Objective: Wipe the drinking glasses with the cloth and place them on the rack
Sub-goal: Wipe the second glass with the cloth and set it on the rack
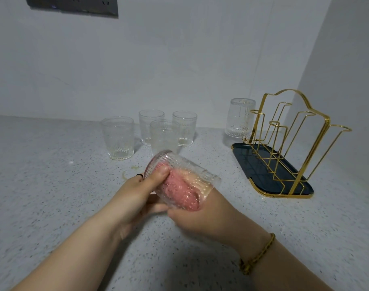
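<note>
- Currently we log one ribbed glass [168,164] held tilted above the middle of the speckled counter [53,196], base up-left, mouth down-right.
- Left hand [135,198] curls round the glass near its base, thumb on the ribs.
- Right hand [200,217] is pushed into the mouth, fingers bunched on the pink cloth [179,191] inside.
- Four more glasses [118,140] stand upright by the counter's back edge.
- We see a fifth glass [239,118] inverted on the gold rack [325,122] near the right back corner.
</note>
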`<state>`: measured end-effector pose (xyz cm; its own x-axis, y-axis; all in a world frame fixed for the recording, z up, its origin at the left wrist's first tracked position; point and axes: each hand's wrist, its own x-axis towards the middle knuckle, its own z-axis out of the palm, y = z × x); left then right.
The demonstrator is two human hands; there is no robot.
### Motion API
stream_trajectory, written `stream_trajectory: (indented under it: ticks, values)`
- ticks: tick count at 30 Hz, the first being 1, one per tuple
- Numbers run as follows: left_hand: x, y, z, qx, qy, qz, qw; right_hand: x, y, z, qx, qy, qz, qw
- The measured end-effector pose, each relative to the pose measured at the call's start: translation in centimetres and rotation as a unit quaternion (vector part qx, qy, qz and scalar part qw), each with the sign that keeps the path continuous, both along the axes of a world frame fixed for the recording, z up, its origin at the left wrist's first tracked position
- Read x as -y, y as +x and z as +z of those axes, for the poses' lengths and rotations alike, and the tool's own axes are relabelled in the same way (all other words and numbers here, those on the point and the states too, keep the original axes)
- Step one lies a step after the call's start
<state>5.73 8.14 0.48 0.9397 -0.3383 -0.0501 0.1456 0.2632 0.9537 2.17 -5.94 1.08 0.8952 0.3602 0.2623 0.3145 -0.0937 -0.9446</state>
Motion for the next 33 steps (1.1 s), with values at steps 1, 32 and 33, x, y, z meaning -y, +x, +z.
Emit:
stream_trajectory:
  ticks: [1,32,33]
  values:
    - [0.1,0.1,-0.1,-0.017,0.014,-0.001,1.0,-0.1,-0.1,0.0,-0.005,-0.005,0.007,1.0]
    - [-0.9,0.6,0.0,-0.02,-0.013,-0.044,0.999,0.8,0.5,0.7,-0.055,-0.008,0.03,0.998]
    - [-0.8,0.5,0.0,-0.024,-0.008,-0.031,0.999,0.8,0.4,0.7,-0.051,-0.032,0.02,0.998]
